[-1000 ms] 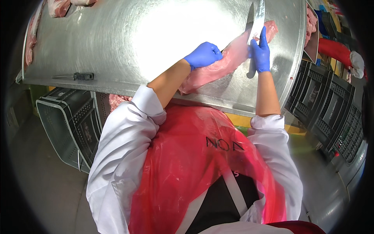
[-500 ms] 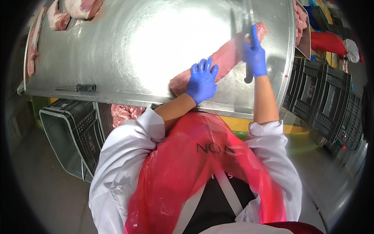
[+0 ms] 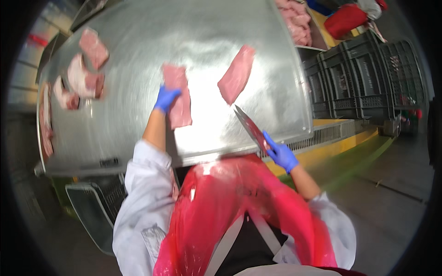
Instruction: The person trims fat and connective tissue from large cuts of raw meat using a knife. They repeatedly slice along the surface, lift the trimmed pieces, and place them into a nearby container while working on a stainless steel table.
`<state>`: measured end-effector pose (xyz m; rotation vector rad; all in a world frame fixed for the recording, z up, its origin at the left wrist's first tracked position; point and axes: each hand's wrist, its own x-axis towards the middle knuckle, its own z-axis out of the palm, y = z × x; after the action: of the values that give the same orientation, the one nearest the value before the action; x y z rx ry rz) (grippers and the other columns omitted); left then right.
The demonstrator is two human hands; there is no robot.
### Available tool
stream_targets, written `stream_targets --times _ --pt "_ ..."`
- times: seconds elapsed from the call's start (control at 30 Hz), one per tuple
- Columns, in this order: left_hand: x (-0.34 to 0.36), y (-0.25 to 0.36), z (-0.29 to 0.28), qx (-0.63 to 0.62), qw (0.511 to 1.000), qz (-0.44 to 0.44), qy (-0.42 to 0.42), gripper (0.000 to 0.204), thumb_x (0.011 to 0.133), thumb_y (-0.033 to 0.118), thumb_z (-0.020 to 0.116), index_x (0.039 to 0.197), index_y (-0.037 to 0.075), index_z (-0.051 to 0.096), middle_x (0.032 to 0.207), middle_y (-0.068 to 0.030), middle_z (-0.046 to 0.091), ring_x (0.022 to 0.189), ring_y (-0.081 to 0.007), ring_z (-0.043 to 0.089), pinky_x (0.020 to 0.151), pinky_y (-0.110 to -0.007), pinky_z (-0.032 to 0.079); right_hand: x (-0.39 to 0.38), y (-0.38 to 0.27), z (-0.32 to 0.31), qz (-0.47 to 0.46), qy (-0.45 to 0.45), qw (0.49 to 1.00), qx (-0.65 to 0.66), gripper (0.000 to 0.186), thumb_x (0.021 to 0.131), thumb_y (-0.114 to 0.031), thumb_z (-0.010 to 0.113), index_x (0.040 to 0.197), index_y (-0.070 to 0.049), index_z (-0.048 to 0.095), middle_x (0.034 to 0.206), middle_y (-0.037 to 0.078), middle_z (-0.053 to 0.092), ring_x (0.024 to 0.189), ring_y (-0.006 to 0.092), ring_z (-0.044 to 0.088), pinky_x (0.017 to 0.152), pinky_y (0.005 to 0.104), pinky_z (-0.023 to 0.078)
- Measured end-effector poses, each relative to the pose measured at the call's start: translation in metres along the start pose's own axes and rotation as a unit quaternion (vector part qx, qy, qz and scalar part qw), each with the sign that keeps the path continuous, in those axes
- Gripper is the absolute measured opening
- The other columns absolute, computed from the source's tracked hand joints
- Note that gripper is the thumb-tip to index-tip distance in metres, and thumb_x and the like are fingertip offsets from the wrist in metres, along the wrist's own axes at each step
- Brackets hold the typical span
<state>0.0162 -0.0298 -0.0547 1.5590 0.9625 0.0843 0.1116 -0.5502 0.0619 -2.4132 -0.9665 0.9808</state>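
Left hand [image 3: 166, 98]: fingers half-curled, gripping left slab [image 3: 181, 103]. Right hand [image 3: 282, 157]: fingers closed on knife [image 3: 251, 128]. Step likely slab placement; next, keep knife clear.

Worktop [image 3: 131, 39]: silver-grey. Left hand [image 3: 166, 98], right hand [image 3: 282, 154]: uniform blue. Meat slabs [image 3: 180, 103]: pink; chunks [image 3: 79, 76] near the left edge: pink and white. Knife [image 3: 251, 129]: grey blade (reddish sheen noted). Apron [image 3: 212, 198]: red. Crates [image 3: 363, 76] beyond the right edge: dark grey, latticed.

Metal knife [image 3: 251, 128], glossy plast. apron [image 3: 207, 207]
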Motion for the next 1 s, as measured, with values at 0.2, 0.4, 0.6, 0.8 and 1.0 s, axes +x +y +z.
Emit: stream_targets --times 0.2,0.4,0.6,0.8,1.0 --pt "-0.027 0.061 0.111 -0.587 0.775 0.040 -0.231 0.065 0.089 0.019 0.067 0.149 0.006 0.046 0.144 -0.0148 0.054 0.136 -0.0314 0.051 0.120 -0.047 0.038 -0.052 0.080 -0.013 0.134 0.103 0.952 0.255 0.073 0.101 -0.022 0.058 0.164 -0.031 0.021 0.083 0.009 0.071 0.066 0.0245 0.069 0.071 0.0396 0.057" --pt "0.042 0.246 0.240 -0.164 0.931 0.314 -0.090 0.066 0.097 0.032 0.066 0.151 0.003 0.042 0.148 -0.0206 0.051 0.137 -0.0347 0.050 0.117 -0.045 0.038 -0.016 0.160 -0.055 -0.038 0.139 0.979 0.142 0.078 0.096 -0.017 0.061 0.163 -0.029 0.022 0.108 0.014 0.075 0.097 0.0293 0.074 0.089 0.0369 0.055" --pt "-0.005 0.150 0.288 0.503 0.862 0.027 0.064 0.113 0.068 0.040 0.088 0.154 -0.002 0.029 0.148 -0.0283 0.047 0.135 -0.0374 0.051 0.115 -0.048 0.041 -0.064 0.200 -0.092 0.140 0.165 0.941 0.260 0.079 0.095 -0.015 0.060 0.164 -0.028 0.023 0.099 0.015 0.074 0.081 0.0221 0.073 0.076 0.0362 0.056" --pt "0.033 0.097 0.231 -0.006 0.990 -0.028 -0.138 0.086 0.078 0.025 0.082 0.148 -0.004 0.042 0.136 -0.0167 0.059 0.121 -0.0303 0.062 0.104 -0.043 0.052 -0.087 0.274 -0.060 0.153 0.169 0.947 0.226 0.078 0.094 -0.021 0.060 0.163 -0.026 0.022 0.083 0.024 0.067 0.072 0.0409 0.069 0.066 0.0435 0.055" --pt "0.018 0.292 0.332 -0.382 0.890 0.024 -0.247 0.045 0.103 0.036 0.060 0.138 0.009 0.055 0.122 -0.0101 0.065 0.109 -0.0228 0.065 0.099 -0.039 0.053 -0.035 0.258 -0.072 0.046 0.194 0.951 0.238 0.073 0.098 -0.015 0.057 0.163 -0.027 0.025 0.074 0.009 0.064 0.058 0.0187 0.060 0.057 0.0339 0.052"
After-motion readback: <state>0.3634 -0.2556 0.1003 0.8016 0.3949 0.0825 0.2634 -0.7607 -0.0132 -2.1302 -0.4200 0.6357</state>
